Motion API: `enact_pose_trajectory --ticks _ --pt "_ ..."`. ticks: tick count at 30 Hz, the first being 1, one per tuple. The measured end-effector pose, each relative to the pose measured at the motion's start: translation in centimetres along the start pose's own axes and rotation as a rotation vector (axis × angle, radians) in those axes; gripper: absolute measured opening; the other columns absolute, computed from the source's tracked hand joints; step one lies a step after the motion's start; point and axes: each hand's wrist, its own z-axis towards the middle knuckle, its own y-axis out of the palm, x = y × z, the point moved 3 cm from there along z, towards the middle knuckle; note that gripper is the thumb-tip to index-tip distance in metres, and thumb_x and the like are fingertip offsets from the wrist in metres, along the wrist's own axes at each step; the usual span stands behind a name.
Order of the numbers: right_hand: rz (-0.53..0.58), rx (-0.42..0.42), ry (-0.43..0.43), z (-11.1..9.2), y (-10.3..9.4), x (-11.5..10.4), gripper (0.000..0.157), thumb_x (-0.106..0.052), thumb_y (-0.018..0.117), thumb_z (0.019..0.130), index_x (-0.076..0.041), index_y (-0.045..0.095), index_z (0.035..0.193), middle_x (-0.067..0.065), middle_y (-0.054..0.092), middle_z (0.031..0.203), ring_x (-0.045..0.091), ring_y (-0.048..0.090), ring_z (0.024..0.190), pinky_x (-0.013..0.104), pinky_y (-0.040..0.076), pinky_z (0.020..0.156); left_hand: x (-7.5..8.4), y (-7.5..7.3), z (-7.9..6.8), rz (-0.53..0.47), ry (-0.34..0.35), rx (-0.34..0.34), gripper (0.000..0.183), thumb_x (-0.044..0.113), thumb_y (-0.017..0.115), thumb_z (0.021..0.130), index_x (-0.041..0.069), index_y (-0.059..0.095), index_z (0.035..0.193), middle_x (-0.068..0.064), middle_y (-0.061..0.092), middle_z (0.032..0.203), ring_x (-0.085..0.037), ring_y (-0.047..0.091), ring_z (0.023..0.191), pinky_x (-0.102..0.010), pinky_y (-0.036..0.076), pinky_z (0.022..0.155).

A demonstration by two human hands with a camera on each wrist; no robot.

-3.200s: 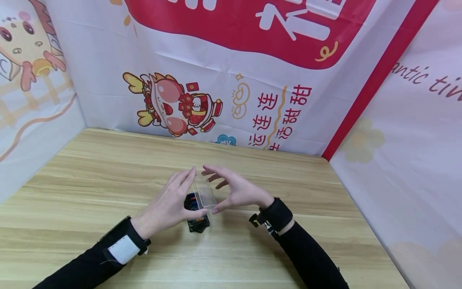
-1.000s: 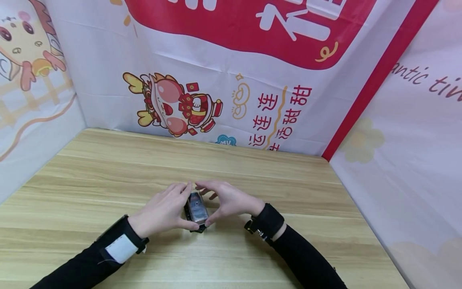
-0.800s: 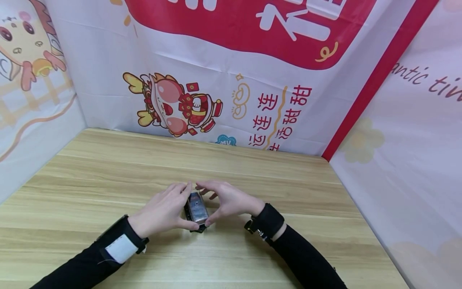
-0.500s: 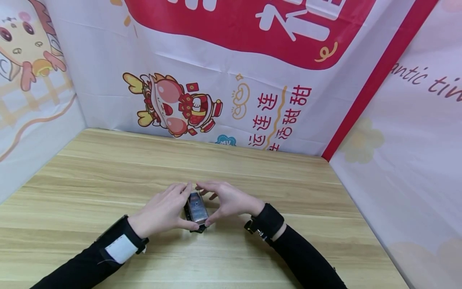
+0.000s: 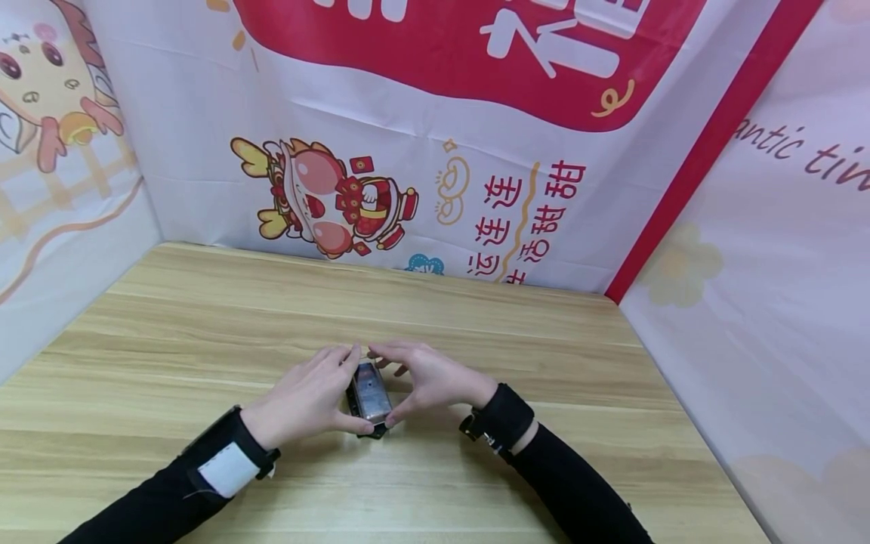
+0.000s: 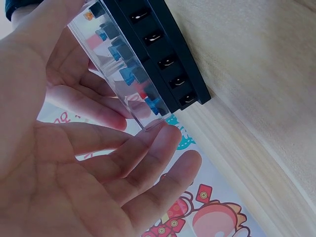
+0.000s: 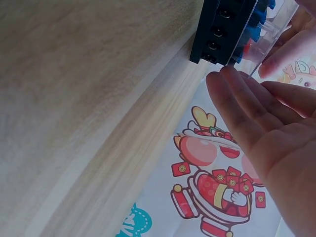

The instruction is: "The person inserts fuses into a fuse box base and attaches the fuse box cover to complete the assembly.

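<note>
A black terminal block point(image 6: 163, 49), with a row of openings along its side, lies on the wooden table. Its clear plastic cover point(image 5: 371, 394) sits over the top; blue and red parts show through it in the left wrist view. My left hand point(image 5: 309, 397) spans the cover from the left, thumb at the near end and fingertips at the far end. From the right, my right hand point(image 5: 435, 378) holds the same cover, its thumb at the near right corner and its fingers point(image 7: 237, 94) by the far end. The thumb contacts are partly hidden in the wrist views.
The wooden table point(image 5: 204, 317) reaches back to a white printed cloth point(image 5: 381, 98) with a red banner and cartoon figure. More printed cloth point(image 5: 761, 302) hangs along the right side. Both wrists wear black straps point(image 5: 504, 415).
Since the earliest frame, the clear cover has come down from a tilted position onto the black block, with both hands lowering along with it. Over the last second nothing visibly moves.
</note>
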Motion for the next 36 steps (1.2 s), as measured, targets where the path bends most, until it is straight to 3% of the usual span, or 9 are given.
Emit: enact_pose_trajectory --ticks 16,21,24,27,30,33,36 --pt "-0.060 -0.009 0.040 -0.2 0.1 -0.1 0.105 -0.040 0.085 0.066 -0.001 0.030 0.147 0.007 0.041 0.141 0.018 0.052 0.113 0.021 0.041 0.088 0.1 0.0 0.0 -0.007 0.007 -0.005 0.109 0.069 0.071 0.066 -0.009 0.041 0.137 -0.026 0.047 0.130 -0.037 0.048 0.117 -0.049 0.041 0.090" --pt "-0.040 -0.036 0.087 -0.3 0.0 -0.2 0.107 -0.048 0.082 0.067 -0.003 0.028 0.148 0.007 0.038 0.144 0.019 0.049 0.118 0.023 0.040 0.091 -0.4 -0.7 -0.2 -0.068 -0.046 -0.049 0.106 0.069 0.067 0.070 -0.007 0.040 0.139 -0.027 0.045 0.133 -0.039 0.045 0.121 -0.052 0.040 0.090" --pt "0.028 -0.021 0.132 -0.4 -0.3 -0.1 0.096 -0.046 0.077 0.075 -0.004 0.030 0.147 0.009 0.038 0.144 0.019 0.049 0.119 0.022 0.042 0.086 -0.7 -1.2 -0.1 -0.078 -0.085 -0.044 0.095 0.066 0.062 0.079 -0.005 0.042 0.138 -0.025 0.046 0.133 -0.039 0.046 0.121 -0.051 0.040 0.090" --pt "0.100 0.022 0.161 -0.4 -0.6 0.0 0.074 -0.036 0.070 0.085 -0.002 0.039 0.143 0.011 0.049 0.134 0.017 0.055 0.110 0.021 0.046 0.079 -0.9 -1.4 0.0 -0.070 -0.099 -0.039 0.081 0.061 0.057 0.086 -0.002 0.048 0.136 -0.023 0.049 0.130 -0.037 0.048 0.119 -0.051 0.041 0.088" --pt "0.124 0.040 0.174 -0.3 -0.6 0.1 0.056 -0.029 0.066 0.090 0.000 0.049 0.135 0.005 0.062 0.113 0.010 0.060 0.096 0.020 0.046 0.075 -0.8 -1.3 0.1 -0.078 -0.098 -0.048 0.070 0.058 0.056 0.088 0.003 0.055 0.131 -0.018 0.054 0.123 -0.032 0.053 0.110 -0.047 0.045 0.085" --pt "0.146 0.031 0.178 -0.2 -0.6 0.0 0.048 -0.025 0.066 0.090 0.002 0.055 0.129 -0.004 0.064 0.093 0.006 0.061 0.083 0.020 0.047 0.072 -0.7 -1.1 0.2 -0.093 -0.092 -0.056 0.063 0.057 0.059 0.087 0.007 0.061 0.124 -0.012 0.057 0.115 -0.022 0.056 0.095 -0.038 0.047 0.076" --pt "0.172 0.008 0.182 -0.2 -0.5 -0.1 0.049 -0.022 0.068 0.089 0.004 0.055 0.128 -0.008 0.064 0.086 0.005 0.061 0.076 0.021 0.048 0.068 -0.6 -1.0 0.2 -0.119 -0.096 -0.072 0.065 0.059 0.061 0.084 0.007 0.062 0.123 -0.010 0.057 0.111 -0.017 0.053 0.085 -0.031 0.045 0.069"
